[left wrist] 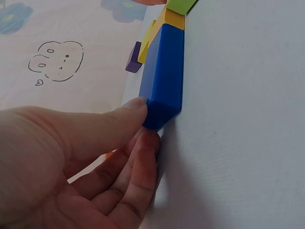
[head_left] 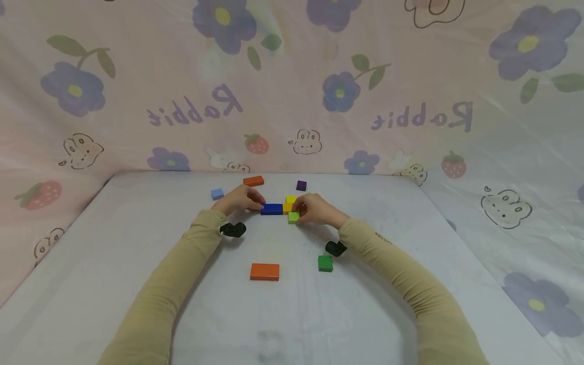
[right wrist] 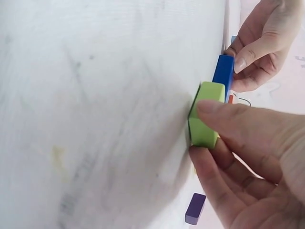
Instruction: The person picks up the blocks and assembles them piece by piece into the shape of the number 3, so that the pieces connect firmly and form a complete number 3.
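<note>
A long dark blue block lies on the white table, its right end against an orange-yellow block. My left hand holds the blue block at its left end, with thumb and fingertips at the corner in the left wrist view. My right hand pinches a light green block, thumb on its front face and fingers at its end. This light green block sits at the near side of the orange-yellow one. Behind the orange-yellow block is a yellow block, partly hidden by the right hand.
Farther back lie an orange-red block, a light blue block and a small purple block. Nearer are another orange-red block and a green block. A printed cloth hangs behind the table.
</note>
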Demonstrator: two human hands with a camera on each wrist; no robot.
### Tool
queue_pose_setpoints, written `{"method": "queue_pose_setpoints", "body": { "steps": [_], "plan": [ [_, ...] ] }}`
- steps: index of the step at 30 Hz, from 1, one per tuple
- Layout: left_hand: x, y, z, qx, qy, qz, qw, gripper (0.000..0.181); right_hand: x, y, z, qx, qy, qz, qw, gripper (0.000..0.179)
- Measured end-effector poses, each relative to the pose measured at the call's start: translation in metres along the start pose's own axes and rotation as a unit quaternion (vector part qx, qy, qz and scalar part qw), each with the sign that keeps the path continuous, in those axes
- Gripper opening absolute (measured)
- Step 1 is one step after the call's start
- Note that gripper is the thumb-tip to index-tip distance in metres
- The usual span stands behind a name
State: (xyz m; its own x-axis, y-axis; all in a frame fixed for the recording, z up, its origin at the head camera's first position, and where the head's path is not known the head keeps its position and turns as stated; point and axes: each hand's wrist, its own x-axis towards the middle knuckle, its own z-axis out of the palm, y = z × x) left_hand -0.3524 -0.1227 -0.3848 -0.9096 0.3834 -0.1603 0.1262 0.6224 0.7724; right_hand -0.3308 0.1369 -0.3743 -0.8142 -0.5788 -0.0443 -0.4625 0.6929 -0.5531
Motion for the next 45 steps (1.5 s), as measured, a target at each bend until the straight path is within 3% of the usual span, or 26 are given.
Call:
{"method": "queue_pose_setpoints", "body": {
  "steps": [8, 19, 33, 45],
  "plan": [
    [0.001, -0.002, 0.001, -0.012, 0.002, -0.001, 0.9999, 0.022, 0.001, 0.001, 0.002, 0.001, 0.004, 0.005, 1.0000, 0.031],
    [-0.002, 0.000, 0.000, -0.010, 0.000, -0.003, 0.9999, 0.022, -0.001, 0.000, 0.000, 0.007, 0.010, -0.018, 0.9998, 0.037],
    [-0.002, 0.000, 0.000, -0.020, -0.001, -0.004, 0.9998, 0.022, -0.002, 0.000, -0.001, 0.020, 0.004, 0.001, 0.9998, 0.040],
    [0.000, 0.000, 0.000, -0.013, 0.003, -0.005, 0.9999, 0.023, -0.025, -0.006, -0.022, 0.027, 0.014, -0.031, 0.9990, 0.040]
  ]
}}
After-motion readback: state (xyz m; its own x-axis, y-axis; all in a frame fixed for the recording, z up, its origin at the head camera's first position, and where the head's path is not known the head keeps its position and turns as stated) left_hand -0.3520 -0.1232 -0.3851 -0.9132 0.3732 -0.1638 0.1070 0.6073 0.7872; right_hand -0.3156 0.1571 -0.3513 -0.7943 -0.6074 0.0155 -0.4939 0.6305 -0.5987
